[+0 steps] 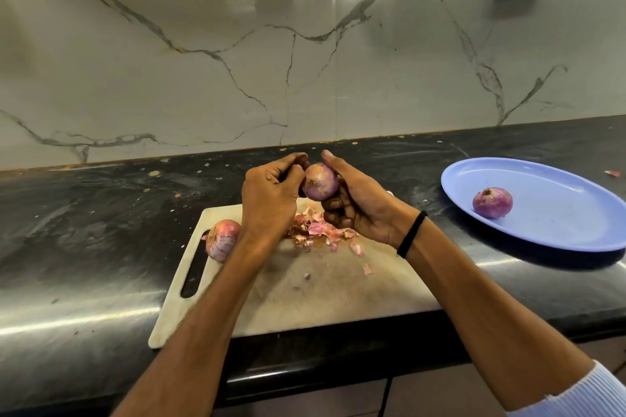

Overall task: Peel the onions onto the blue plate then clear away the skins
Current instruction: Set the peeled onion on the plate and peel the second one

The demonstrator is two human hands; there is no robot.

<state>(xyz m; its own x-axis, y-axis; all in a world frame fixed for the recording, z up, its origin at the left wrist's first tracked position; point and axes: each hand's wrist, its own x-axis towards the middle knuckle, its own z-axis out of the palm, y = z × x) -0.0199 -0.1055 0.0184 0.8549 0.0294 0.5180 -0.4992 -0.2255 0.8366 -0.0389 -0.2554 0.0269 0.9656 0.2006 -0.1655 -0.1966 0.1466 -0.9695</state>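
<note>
3 onions are showing here. The held onion (320,185) is sitting just above centre of the frame, raised over the cutting board (321,294), likely so that loosened skin drops onto the board rather than the dark counter (84,213).

The right hand (355,206) is cradling it from below and from the right. Its fingers are curling under the bulb and its thumb is pressing the top, which is steadying the onion for the other hand. The left hand (271,195) is closing in from the left with its fingertips bunched against the onion's upper left side. It seems to be pinching a flap of skin there, though the fingers are hiding the contact itself.

A pile of skins (318,228) is lying on the board directly under the hands. 1 papery, seemingly unpeeled onion (222,239) is waiting at the board's left edge beside the handle slot, within easy reach.

The blue plate (559,179) is resting at the right of the frame, well apart from the board. It is carrying 1 smooth onion (493,202) that is looking finished. I judge the task to be roughly midway, with the skins not yet cleared
</note>
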